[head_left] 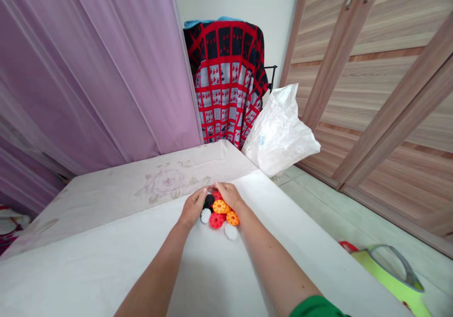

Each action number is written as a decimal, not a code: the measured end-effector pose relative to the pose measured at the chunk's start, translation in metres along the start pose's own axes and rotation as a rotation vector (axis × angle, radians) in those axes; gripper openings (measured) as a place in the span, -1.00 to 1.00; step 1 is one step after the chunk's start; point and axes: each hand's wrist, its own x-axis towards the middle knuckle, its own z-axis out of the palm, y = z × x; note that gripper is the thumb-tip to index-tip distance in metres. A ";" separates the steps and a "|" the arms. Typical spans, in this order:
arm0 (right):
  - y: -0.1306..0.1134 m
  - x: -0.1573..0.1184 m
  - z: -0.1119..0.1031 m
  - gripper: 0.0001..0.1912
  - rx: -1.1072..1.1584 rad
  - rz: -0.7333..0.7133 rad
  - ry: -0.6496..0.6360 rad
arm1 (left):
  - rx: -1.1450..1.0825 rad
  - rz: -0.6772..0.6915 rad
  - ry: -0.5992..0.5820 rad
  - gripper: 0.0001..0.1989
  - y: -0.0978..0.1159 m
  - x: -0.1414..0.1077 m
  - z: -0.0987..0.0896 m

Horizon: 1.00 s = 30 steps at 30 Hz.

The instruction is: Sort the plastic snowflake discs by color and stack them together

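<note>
A small pile of notched plastic discs lies on the white cloth (141, 255). It includes a red disc (217, 220), orange discs (220, 206), black ones (208, 201) and white ones (231, 231). My left hand (193, 205) curves round the pile's left side, and my right hand (229, 195) curves round its far right side. The fingertips of both hands meet behind the discs. Both hands are cupped with the palms facing inward, against the discs, and their fingers are partly hidden.
A white plastic bag (281, 130) stands beyond the table's far right corner. Behind it hangs a red and black patterned cloth (226, 81). A purple curtain (106, 71) borders the left, wooden cabinets (382, 86) the right. A yellow-green object (392, 279) is on the floor.
</note>
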 end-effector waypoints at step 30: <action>-0.168 -0.205 0.183 -0.45 -0.596 -0.283 -0.254 | 1.000 -0.284 0.133 -0.21 -0.019 -0.325 -0.149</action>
